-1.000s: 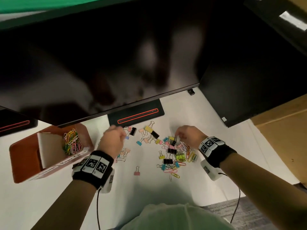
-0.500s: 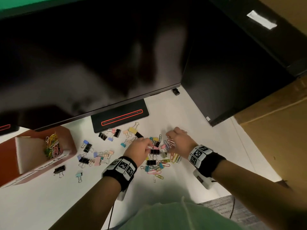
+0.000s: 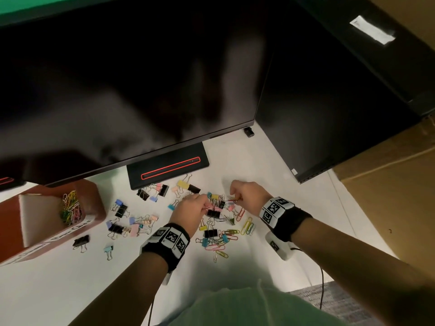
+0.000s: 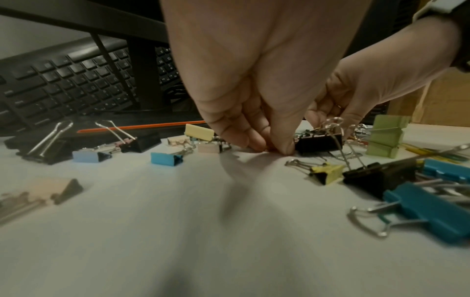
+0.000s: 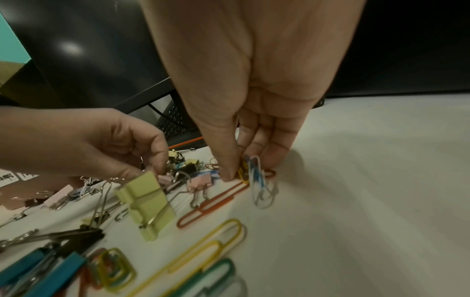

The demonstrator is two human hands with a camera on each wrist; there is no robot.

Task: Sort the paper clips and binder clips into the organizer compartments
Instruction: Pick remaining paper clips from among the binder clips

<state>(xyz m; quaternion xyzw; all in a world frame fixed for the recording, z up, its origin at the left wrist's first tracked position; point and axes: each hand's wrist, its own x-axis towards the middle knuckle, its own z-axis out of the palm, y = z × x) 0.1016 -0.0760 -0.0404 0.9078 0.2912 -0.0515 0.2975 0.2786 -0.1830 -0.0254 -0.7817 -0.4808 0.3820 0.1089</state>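
A brown organizer [image 3: 93, 204] stands at the left, with coloured paper clips [image 3: 70, 208] in its right compartment. Mixed paper clips and binder clips [image 3: 219, 234] lie piled on the white table [image 3: 70, 278] between my hands. More binder clips [image 3: 131, 222] are scattered to the left of the pile. My left hand [image 3: 204, 207] [image 4: 272, 147] pinches down on the table beside a black binder clip [image 4: 318, 142]; a thin red paper clip shows at its fingertips. My right hand [image 3: 235, 198] [image 5: 239, 172] pinches a small bunch of yellow, blue and white paper clips [image 5: 254, 176].
A large dark monitor [image 3: 117, 90] overhangs the table, its base [image 3: 167, 165] right behind the clips. A keyboard [image 4: 63, 84] lies under it. A second dark screen [image 3: 329, 114] and a cardboard box [image 3: 388, 196] stand to the right. A green binder clip [image 5: 145, 201] stands upright.
My left hand has moved right, from the scattered binder clips to the pile beside my right hand. My right hand stayed at the pile's far edge.
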